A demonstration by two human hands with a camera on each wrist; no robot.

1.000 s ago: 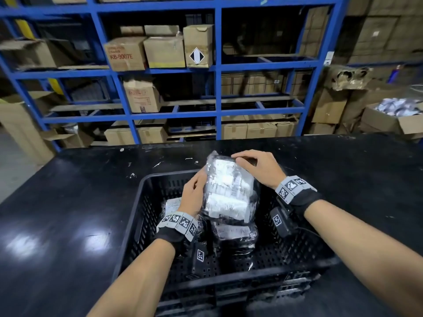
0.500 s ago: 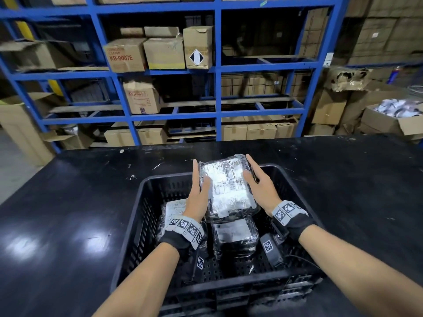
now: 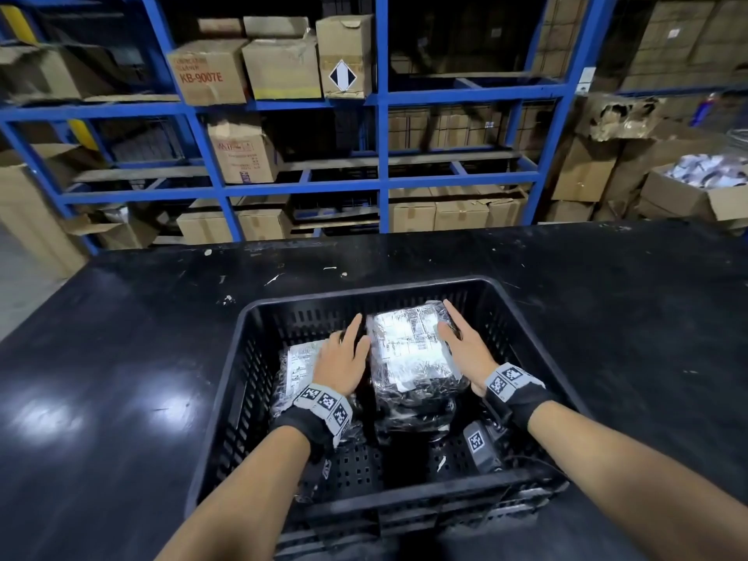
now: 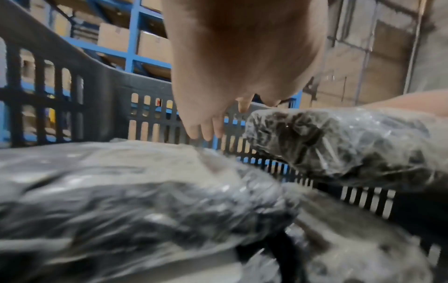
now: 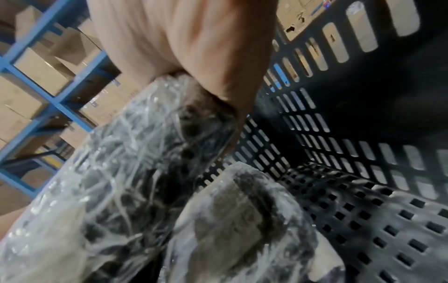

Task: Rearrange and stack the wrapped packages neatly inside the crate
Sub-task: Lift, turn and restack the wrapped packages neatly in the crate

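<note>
A black slotted crate point(image 3: 364, 291) stands on the black table point(image 3: 121, 358). Inside it, a clear-wrapped package point(image 3: 409, 350) lies flat on top of another wrapped package point(image 3: 413, 419). A third wrapped package point(image 3: 297, 366) lies to their left. My left hand point(image 3: 344, 354) hovers over that left package with straight fingers, just beside the top package's left edge. My right hand point(image 3: 465, 342) lies flat along the top package's right side, thumb on its top. In the right wrist view the palm point(image 5: 194, 47) presses against the top package point(image 5: 121, 162), above the lower package point(image 5: 242, 220).
The crate's right part has bare perforated floor point(image 5: 363, 210). Blue shelving point(image 3: 380, 115) with cardboard boxes stands behind the table. An open carton point(image 3: 696, 192) sits at the far right. Bare tabletop lies on both sides of the crate.
The top package, held up and tilted a second ago, has come down flat onto the lower one. Both hands have opened along its sides, and the left has drifted slightly off it.
</note>
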